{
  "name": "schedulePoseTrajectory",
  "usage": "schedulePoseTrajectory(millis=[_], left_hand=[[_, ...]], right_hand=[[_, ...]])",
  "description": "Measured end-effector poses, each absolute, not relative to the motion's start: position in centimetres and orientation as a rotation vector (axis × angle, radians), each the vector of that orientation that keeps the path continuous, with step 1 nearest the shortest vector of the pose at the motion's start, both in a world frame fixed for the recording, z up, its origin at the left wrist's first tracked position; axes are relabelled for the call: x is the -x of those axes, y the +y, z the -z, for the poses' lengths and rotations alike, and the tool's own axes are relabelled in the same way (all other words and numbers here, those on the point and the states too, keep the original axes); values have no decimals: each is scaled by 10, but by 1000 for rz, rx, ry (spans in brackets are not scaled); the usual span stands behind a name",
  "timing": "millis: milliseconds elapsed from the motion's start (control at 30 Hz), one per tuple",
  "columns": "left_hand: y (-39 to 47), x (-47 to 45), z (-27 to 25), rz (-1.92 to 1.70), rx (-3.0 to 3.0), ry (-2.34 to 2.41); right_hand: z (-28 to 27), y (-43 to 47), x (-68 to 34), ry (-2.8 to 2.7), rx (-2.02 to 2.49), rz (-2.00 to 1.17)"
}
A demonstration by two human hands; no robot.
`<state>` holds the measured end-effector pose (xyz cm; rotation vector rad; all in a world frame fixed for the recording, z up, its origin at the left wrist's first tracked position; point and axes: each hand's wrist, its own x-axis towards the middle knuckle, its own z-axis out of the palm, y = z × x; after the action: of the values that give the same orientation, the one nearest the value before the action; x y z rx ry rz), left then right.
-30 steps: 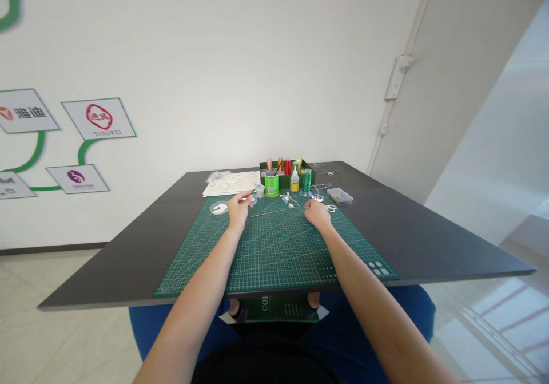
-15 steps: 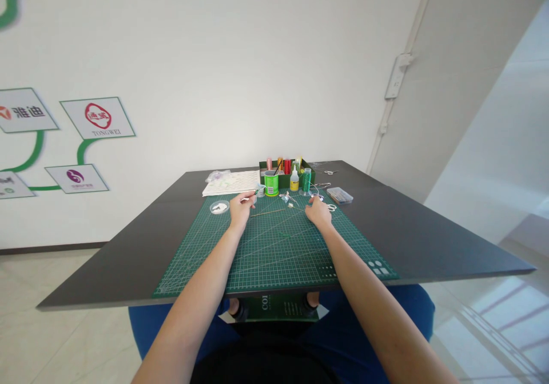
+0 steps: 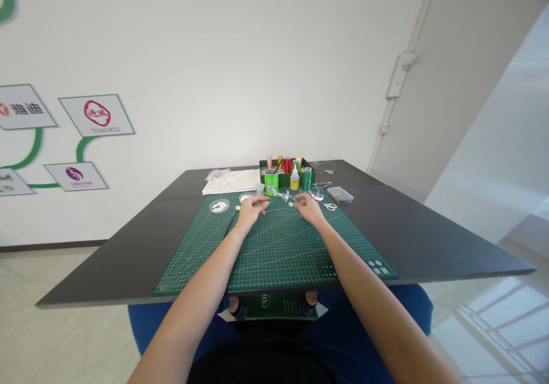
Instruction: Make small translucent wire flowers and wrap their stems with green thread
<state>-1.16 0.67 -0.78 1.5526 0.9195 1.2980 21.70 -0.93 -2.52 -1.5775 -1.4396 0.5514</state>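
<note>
My left hand [image 3: 254, 208] is closed in a pinch on a thin green stem with a small pale blue flower [image 3: 275, 193] at its tip. To the right, my right hand [image 3: 307, 206] has its thumb and fingers together beside another small pale blue piece [image 3: 286, 197]; what lies between those fingertips is too small to make out. Both hands are just above the green cutting mat [image 3: 274, 258]. A thin brown stick [image 3: 274, 210] lies on the mat between them. Small white-handled scissors [image 3: 330, 206] rest right of my right hand.
Behind the hands stand a bright green can [image 3: 271, 183], a yellow-labelled glue bottle [image 3: 294, 179], a green thread spool [image 3: 307, 179] and a green box [image 3: 311, 173] of spools. A clear case [image 3: 340, 195] sits right, a round dish [image 3: 219, 206] left, white sheets [image 3: 231, 182] behind it.
My left hand has moved right with the flower, bringing it in front of the green can. My right hand has shifted left towards it, uncovering the scissors.
</note>
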Motion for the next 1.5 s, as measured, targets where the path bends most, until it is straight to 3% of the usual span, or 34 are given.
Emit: schedulePoseTrajectory(millis=[300, 600, 1500], left_hand=[[6, 8, 11, -1255, -1624, 907], [8, 7, 14, -1260, -1674, 864], [1, 10, 5, -1289, -1850, 1132]], right_hand=[[20, -25, -196, -1462, 932, -1251], [12, -37, -190, -1439, 668, -1587], [14, -34, -193, -1621, 762, -1421]])
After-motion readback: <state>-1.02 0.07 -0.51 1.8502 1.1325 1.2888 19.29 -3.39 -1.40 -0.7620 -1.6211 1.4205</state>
